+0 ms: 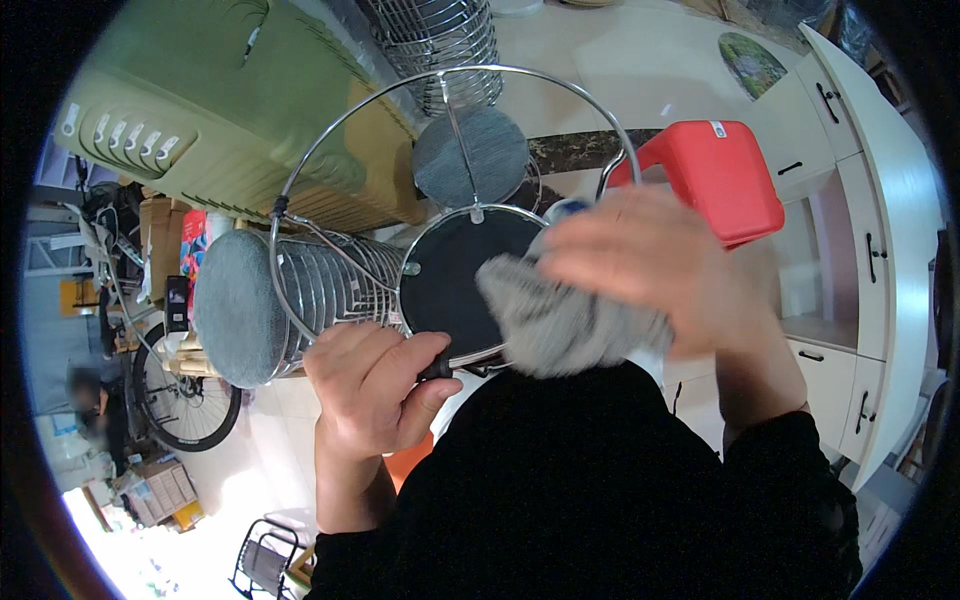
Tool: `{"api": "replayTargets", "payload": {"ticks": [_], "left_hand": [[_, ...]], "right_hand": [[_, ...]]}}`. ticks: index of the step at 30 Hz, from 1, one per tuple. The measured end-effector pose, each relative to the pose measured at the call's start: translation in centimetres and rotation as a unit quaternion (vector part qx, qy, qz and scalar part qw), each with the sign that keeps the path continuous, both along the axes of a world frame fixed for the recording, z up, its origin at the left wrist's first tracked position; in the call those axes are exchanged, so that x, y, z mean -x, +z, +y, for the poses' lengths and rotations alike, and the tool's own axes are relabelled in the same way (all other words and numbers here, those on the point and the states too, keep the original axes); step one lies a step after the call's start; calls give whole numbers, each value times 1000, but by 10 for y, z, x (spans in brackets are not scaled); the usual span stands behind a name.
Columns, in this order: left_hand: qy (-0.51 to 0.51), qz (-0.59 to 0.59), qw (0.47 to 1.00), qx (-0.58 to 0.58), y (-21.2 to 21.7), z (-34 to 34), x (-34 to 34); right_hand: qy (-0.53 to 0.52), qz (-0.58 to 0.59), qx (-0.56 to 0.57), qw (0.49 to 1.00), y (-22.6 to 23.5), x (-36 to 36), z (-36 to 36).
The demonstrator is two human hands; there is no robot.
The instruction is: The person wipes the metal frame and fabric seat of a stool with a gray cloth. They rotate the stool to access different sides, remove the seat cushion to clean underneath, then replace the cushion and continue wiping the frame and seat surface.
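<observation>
A round stool stands bottom up in front of me, its black seat underside (452, 282) framed by a chrome rim. Thin chrome legs run up to a wide chrome ring (480, 68) nearer to me. My left hand (375, 385) is closed on the ring's lower left part, with a black cap or grip between thumb and forefinger. In my right hand (645, 255), smeared by motion, is a crumpled grey cloth (560, 320) at the stool's right side. The cloth and that hand hide part of the rim and ring.
A stack of grey-topped stools (240, 308) lies at the left beside a big olive-green bin (270, 110). Another grey stool seat (470, 155) and stacked chrome rings (440, 40) are beyond. At right are a red plastic stool (720, 180) and white cabinets (880, 230). A bicycle wheel (185, 395) stands far left.
</observation>
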State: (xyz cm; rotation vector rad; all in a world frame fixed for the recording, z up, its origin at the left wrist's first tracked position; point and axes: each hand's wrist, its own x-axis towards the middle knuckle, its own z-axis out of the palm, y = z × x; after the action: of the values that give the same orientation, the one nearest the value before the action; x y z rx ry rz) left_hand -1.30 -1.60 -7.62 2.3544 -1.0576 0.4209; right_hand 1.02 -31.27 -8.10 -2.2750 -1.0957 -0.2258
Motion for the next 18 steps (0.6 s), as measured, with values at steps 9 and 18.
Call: {"api": "replayTargets", "payload": {"ticks": [9, 18], "left_hand": [[9, 7, 1000, 5, -6, 3, -6], [37, 10, 999, -16, -3, -3, -2]], "right_hand": [[15, 69, -78, 994, -10, -29, -27], [-46, 32, -56, 997, -18, -27, -37]]}}
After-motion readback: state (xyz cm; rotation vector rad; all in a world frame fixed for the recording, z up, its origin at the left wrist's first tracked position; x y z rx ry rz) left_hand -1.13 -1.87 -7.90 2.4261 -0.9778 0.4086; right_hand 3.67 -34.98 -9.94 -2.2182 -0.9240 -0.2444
